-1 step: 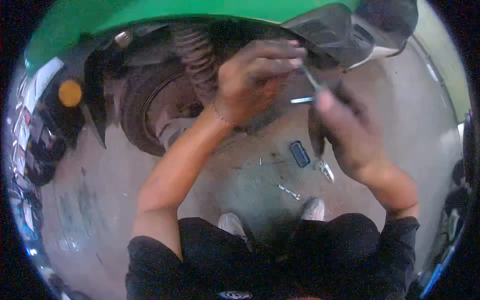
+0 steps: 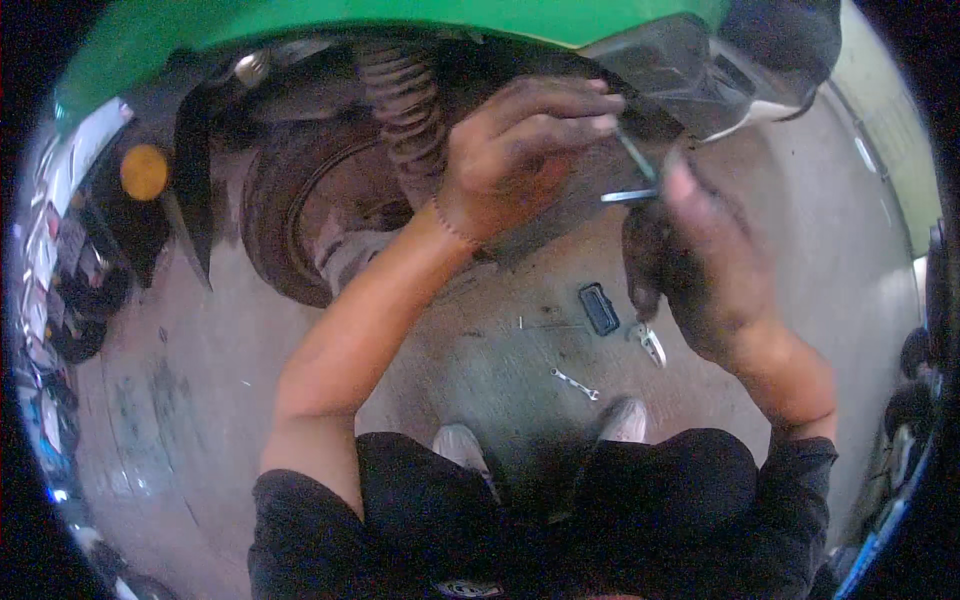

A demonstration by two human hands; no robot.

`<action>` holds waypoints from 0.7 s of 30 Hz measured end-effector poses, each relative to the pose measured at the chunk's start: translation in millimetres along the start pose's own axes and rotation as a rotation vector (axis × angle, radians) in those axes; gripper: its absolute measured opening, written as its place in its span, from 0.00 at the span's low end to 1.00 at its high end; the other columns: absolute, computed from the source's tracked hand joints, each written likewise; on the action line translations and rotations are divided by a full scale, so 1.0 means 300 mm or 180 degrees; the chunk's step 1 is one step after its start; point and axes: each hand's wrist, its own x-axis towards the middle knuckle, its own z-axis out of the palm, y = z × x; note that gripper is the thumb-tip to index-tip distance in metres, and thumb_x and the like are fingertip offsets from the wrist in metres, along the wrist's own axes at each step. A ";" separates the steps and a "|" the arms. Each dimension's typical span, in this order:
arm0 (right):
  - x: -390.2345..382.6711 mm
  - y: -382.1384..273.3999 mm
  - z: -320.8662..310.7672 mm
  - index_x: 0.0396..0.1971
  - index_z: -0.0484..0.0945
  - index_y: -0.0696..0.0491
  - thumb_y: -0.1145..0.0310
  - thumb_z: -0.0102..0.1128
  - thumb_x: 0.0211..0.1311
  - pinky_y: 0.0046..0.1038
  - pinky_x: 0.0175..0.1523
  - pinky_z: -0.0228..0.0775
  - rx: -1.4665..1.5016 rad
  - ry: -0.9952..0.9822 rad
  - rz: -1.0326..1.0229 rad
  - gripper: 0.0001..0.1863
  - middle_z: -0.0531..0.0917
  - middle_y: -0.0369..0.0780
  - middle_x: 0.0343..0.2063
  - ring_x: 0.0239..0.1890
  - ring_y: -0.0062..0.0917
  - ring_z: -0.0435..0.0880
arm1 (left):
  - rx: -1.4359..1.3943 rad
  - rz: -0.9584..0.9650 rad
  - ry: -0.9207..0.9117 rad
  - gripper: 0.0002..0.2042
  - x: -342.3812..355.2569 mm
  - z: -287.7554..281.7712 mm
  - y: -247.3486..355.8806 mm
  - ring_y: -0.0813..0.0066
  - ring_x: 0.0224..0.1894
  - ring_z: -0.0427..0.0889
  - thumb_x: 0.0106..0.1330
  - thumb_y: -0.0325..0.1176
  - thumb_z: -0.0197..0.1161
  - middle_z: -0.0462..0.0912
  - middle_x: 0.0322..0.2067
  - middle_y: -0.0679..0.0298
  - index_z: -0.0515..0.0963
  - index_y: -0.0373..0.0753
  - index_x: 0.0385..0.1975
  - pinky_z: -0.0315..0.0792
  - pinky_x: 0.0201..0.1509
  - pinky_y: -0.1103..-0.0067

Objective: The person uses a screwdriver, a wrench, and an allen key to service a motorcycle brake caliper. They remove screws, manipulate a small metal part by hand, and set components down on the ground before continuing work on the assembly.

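My left hand (image 2: 520, 145) is raised in front of the vehicle's underside, fingers stretched to the right, their tips closed on the upper end of a thin greenish rod (image 2: 636, 155). The rod slants down to my right hand (image 2: 705, 235), which is closed around its lower end with the thumb on top. A short flat silver piece (image 2: 628, 196) sticks out leftward from the right hand beside the rod. Whether it joins the rod cannot be made out. Behind my left wrist stand a dirty coil spring (image 2: 400, 95) and a wheel tyre (image 2: 275, 220).
On the floor lie a combination wrench (image 2: 575, 384), a small black tray (image 2: 599, 309), folding pliers or a multitool (image 2: 649, 345) and a thin rod-like piece (image 2: 550, 325). Green bodywork (image 2: 300, 20) spans the top. An orange round reflector (image 2: 145, 172) is at left.
Both hands, with the rod and silver piece, have shifted slightly to the right. The right hand looks less blurred. The tools on the floor stay where they were.
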 end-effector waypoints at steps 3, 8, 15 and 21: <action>0.012 -0.020 0.058 0.33 0.71 0.55 0.52 0.55 0.60 0.19 0.20 0.57 -0.0080 0.0490 0.0160 0.19 0.68 0.32 0.14 0.15 0.16 0.66 | -0.0075 0.0064 -0.0035 0.11 -0.003 -0.024 0.004 0.56 0.46 0.79 0.54 0.27 0.64 0.81 0.40 0.55 0.78 0.39 0.38 0.73 0.51 0.68; 0.006 -0.059 0.080 0.34 0.68 0.54 0.56 0.55 0.60 0.19 0.18 0.54 -0.0142 0.0625 0.0670 0.16 0.66 0.33 0.13 0.13 0.17 0.64 | 0.0015 -0.0052 0.0272 0.10 -0.022 0.004 0.030 0.58 0.45 0.79 0.56 0.28 0.63 0.81 0.39 0.55 0.78 0.40 0.38 0.73 0.50 0.69; -0.004 -0.040 0.063 0.30 0.70 0.57 0.64 0.55 0.59 0.19 0.21 0.57 -0.1705 0.0632 -0.0122 0.11 0.69 0.33 0.18 0.17 0.14 0.65 | -0.1346 -0.2844 0.1708 0.09 -0.035 0.130 0.182 0.71 0.39 0.76 0.61 0.35 0.58 0.79 0.34 0.61 0.77 0.36 0.36 0.70 0.44 0.75; 0.007 -0.098 0.030 0.39 0.73 0.60 0.67 0.54 0.61 0.20 0.26 0.64 -0.2863 0.0507 -0.0050 0.13 0.74 0.35 0.21 0.21 0.16 0.71 | -0.3599 -0.3871 0.1822 0.12 0.042 0.139 0.199 0.75 0.35 0.77 0.64 0.39 0.55 0.80 0.33 0.64 0.78 0.36 0.34 0.71 0.42 0.76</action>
